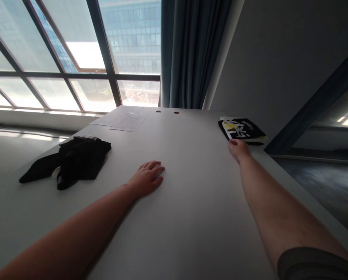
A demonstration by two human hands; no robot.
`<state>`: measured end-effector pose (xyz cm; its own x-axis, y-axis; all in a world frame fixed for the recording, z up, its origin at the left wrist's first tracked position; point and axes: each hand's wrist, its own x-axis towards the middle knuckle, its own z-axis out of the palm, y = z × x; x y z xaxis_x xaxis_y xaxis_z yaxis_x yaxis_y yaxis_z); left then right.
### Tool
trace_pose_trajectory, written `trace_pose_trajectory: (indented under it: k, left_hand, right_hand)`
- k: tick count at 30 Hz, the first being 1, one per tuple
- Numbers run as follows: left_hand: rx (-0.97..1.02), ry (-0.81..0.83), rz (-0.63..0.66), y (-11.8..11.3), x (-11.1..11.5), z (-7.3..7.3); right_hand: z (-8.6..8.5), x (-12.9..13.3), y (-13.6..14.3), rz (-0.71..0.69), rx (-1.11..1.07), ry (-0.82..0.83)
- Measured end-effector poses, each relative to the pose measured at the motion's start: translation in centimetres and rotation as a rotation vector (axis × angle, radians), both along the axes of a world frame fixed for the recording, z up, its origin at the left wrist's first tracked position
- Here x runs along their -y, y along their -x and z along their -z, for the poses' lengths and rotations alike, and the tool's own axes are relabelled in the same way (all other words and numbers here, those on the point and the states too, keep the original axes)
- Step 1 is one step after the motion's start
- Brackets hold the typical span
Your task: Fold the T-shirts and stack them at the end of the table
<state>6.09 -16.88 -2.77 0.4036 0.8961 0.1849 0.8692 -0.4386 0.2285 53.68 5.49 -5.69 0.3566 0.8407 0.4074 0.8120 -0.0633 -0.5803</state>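
Note:
My left hand (pixel 147 179) lies palm down on the white table (pixel 179 217), its fingers spread and nothing in it. At the table's right side, my right hand (pixel 239 149) is closed, with thumb and fingers pinched at the near left corner of a book (pixel 245 129). White and yellow lettering marks the book's black cover. Under the book shows the edge of a flat black thing (pixel 254 143), whose kind I cannot make out. The fingertips partly hide the corner, so how much they grip is hard to see.
A crumpled black cloth (pixel 80 161) with a small pale patch lies on the left. Sheets of paper (pixel 128 121) rest at the far left, near two round holes in the tabletop. Beyond are windows (pixel 133 39) and a dark blue curtain (pixel 191 54).

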Motion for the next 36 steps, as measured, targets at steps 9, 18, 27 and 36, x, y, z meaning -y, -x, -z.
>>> trace_pose_trajectory:
  k: [9,18,27,36]
  left_hand:
    - [-0.065,-0.347,-0.834,13.5,-1.2,-2.1]
    - [-0.033,-0.028,-1.022,18.3,-0.6,-3.3]
    - [-0.123,-0.173,-0.831,12.8,0.5,-4.2]
    - [-0.171,-0.129,-0.176,0.1,2.1,-1.8]
  right_hand:
    - [-1.5,10.8,7.2,-0.248,0.025,0.178]
    - [-2.6,21.2,13.2,-0.490,0.033,0.156]
    - [-4.4,29.6,18.9,-1.073,0.195,0.339]
    - [-4.2,29.0,19.2,-1.148,0.108,0.255]
